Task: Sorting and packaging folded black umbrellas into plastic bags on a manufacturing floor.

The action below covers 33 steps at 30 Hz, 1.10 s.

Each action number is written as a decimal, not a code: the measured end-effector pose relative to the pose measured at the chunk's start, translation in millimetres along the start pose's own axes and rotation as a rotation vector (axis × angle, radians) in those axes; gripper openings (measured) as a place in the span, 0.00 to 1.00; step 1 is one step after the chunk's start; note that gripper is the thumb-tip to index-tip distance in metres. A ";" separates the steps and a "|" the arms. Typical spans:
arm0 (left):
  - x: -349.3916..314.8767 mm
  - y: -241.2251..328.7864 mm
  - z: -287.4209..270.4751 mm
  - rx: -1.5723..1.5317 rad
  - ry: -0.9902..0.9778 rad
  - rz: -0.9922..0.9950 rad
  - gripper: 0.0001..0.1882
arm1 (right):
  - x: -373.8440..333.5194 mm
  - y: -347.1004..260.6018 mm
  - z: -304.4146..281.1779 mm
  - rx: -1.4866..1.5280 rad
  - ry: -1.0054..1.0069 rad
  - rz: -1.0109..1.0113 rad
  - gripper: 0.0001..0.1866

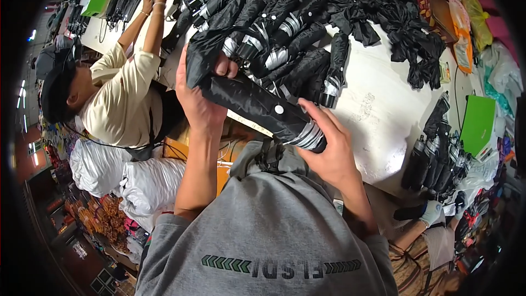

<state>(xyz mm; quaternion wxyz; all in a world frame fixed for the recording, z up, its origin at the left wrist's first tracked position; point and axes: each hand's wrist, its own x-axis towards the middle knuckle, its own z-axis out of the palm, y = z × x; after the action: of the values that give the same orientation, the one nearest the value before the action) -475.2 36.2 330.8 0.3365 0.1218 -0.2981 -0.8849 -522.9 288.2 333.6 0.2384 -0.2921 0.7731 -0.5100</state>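
Observation:
A folded black umbrella (249,100) lies slantwise in front of my chest, with a white round snap on its side and silver lining showing at its lower right end. My left hand (201,107) is closed around the upper left end and a loose piece of black cloth (203,55) there; whether that cloth is a separate cover I cannot tell. My right hand (335,148) grips the silver-edged end, thumb below and fingers above. Just beyond, many similar folded umbrellas (301,38) are heaped on the white table (378,115).
Loose black cloth pieces (405,33) cover the far right of the table. More umbrellas (433,159) stand bundled at the right by a green box (476,123). On the left, a co-worker (120,98) reaches over the table. Another person's gloved hand (433,212) shows at lower right.

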 end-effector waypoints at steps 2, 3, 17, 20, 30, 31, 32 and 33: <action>-1.3 7.7 10.4 -0.035 -0.082 0.002 0.11 | 1.5 -2.1 13.3 0.023 -0.040 0.036 0.33; -1.8 10.6 14.0 -0.055 -0.122 0.001 0.11 | 1.0 -2.5 20.1 0.034 -0.060 0.056 0.33; 26.1 20.6 20.3 0.355 0.284 0.064 0.10 | -19.9 4.8 27.6 0.138 -0.039 0.093 0.26; 20.8 20.0 24.2 0.328 0.277 0.026 0.09 | -24.3 3.1 25.7 0.100 -0.012 0.084 0.26; 12.3 16.5 -35.1 0.345 -0.199 0.013 0.09 | -16.4 6.4 32.4 0.062 0.137 0.028 0.28; 13.5 19.3 -36.0 0.387 -0.223 -0.032 0.09 | -15.5 5.2 33.2 0.083 0.118 0.013 0.26; 15.1 22.3 -36.1 0.431 -0.248 -0.076 0.10 | -14.1 3.2 33.9 0.104 0.099 -0.003 0.25; 16.5 25.0 -35.3 0.474 -0.273 -0.120 0.12 | -12.6 1.0 34.2 0.126 0.081 -0.020 0.23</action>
<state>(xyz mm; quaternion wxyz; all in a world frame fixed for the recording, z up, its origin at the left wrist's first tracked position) -459.7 -5.4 317.8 0.2023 0.0944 -0.5316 -0.8171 -491.2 275.1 321.0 0.2196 -0.2634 0.7456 -0.5714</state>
